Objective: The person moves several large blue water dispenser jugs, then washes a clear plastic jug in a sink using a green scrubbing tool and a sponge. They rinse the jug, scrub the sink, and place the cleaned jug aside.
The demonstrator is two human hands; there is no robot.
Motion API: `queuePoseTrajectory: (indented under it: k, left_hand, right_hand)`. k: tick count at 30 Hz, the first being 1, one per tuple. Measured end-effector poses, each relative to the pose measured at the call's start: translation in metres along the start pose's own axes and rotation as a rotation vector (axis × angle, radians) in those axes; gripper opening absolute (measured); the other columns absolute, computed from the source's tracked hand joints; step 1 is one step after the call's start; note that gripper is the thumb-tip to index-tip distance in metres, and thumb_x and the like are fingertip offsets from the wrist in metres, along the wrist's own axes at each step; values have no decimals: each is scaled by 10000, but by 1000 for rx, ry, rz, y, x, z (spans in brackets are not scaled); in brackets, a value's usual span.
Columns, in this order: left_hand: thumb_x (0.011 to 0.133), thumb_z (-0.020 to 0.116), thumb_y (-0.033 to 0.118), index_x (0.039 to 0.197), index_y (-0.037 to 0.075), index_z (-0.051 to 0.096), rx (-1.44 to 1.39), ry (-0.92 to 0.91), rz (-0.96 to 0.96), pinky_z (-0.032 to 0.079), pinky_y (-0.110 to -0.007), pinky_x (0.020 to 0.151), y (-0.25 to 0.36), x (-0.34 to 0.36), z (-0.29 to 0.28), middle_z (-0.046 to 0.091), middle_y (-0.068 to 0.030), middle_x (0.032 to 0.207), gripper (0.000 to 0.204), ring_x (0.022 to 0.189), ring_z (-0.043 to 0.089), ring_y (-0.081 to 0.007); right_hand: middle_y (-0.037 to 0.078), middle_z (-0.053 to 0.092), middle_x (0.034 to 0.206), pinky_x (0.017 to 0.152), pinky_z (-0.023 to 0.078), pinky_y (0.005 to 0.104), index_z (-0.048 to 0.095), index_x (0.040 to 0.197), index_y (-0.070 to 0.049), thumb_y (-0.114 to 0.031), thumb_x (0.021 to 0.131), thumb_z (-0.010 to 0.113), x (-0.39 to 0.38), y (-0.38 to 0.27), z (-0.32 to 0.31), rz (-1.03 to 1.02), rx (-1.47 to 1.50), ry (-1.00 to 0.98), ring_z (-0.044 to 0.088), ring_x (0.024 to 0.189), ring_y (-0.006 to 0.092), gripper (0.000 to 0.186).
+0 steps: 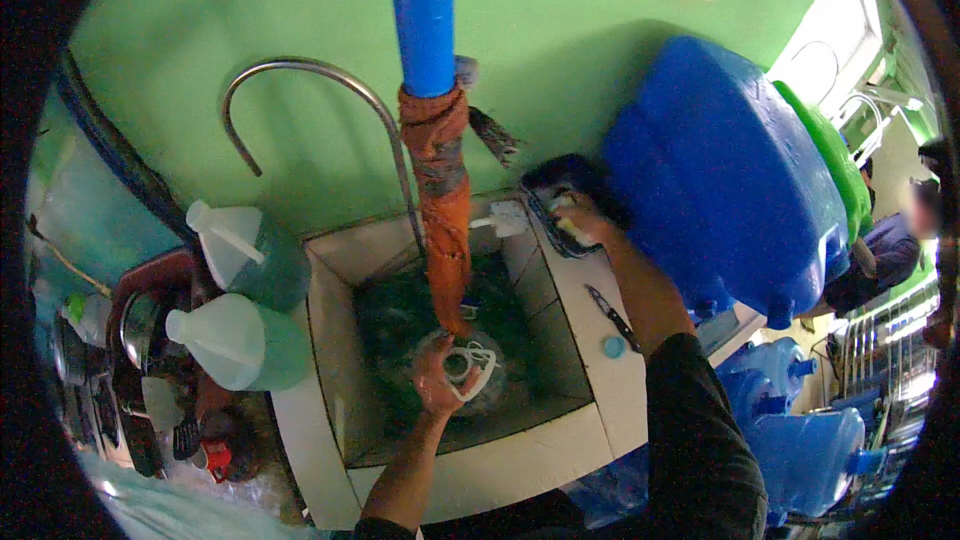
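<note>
In the tiled sink [540,418], my left hand [436,376] grips a clear round bottle [490,395] near its neck. A white loop handle [484,378] sits around the neck. Most of the bottle's body blends into the dark greenish water. My right hand [585,218] reaches into a dark tray [543,202] on the sink's far right corner, its fingers closed on a pale yellow thing [572,232], perhaps a sponge. Straight above the bottle comes down a blue pipe [427,20] wrapped in orange cloth [445,220].
A curved metal faucet [320,65] arches behind the sink. Two jugs of green liquid [270,340] stand on the left. On the right ledge lie a knife [612,315] and a blue cap [614,347]. Large blue water containers [730,170] crowd the right; another person [890,250] is beyond.
</note>
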State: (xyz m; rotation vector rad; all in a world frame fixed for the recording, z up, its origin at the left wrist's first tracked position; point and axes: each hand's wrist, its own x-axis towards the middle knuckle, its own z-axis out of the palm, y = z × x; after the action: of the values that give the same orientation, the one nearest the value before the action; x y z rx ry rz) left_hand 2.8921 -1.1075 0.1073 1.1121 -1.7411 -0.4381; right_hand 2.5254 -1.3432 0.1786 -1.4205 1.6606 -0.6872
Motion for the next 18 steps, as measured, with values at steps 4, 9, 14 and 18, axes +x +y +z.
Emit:
queuePoseTrajectory:
  k: [4, 9, 14, 18]
  left_hand:
    - [748, 808, 280, 1254, 22, 562, -5, 37, 29, 477, -486, 955, -8, -4, 9, 626, -186, 1198, 619, 1092, 605, -367]
    - [778, 773, 325, 1312, 62, 515, -278, 28, -106, 475, -447, 984, -17, -17, 22, 554, -156, 1293, 649, 1155, 568, -337]
    - [791, 785, 341, 1434, 115, 390, -371, -196, -50, 448, -435, 1048, -37, -32, 7, 463, -88, 1425, 787, 1263, 505, -269]
    - [744, 833, 339, 1444, 108, 376, -855, -243, -282, 438, -431, 1056, -46, -50, 11, 474, -92, 1408, 868, 1311, 464, -264]
  right_hand:
    - [100, 691, 1056, 914, 501, 349, 682, 1100, -49, -247, 817, 774, -76, -63, -5, 111, 516, -42, 639, 1017, 185, 358]
    - [117, 579, 1309, 1099, 384, 458, 631, 1256, -119, -240, 657, 836, -194, -95, 116, -818, -79, -328, 531, 1251, 298, 644]
    - [37, 495, 1365, 1077, 391, 490, 559, 1323, -288, -265, 600, 825, -234, -59, 209, -1102, -747, -181, 456, 1301, 299, 771]
    - [122, 597, 1159, 922, 504, 487, 577, 1211, -122, -238, 647, 835, -215, -46, 237, -826, -765, -105, 599, 1067, 318, 631]
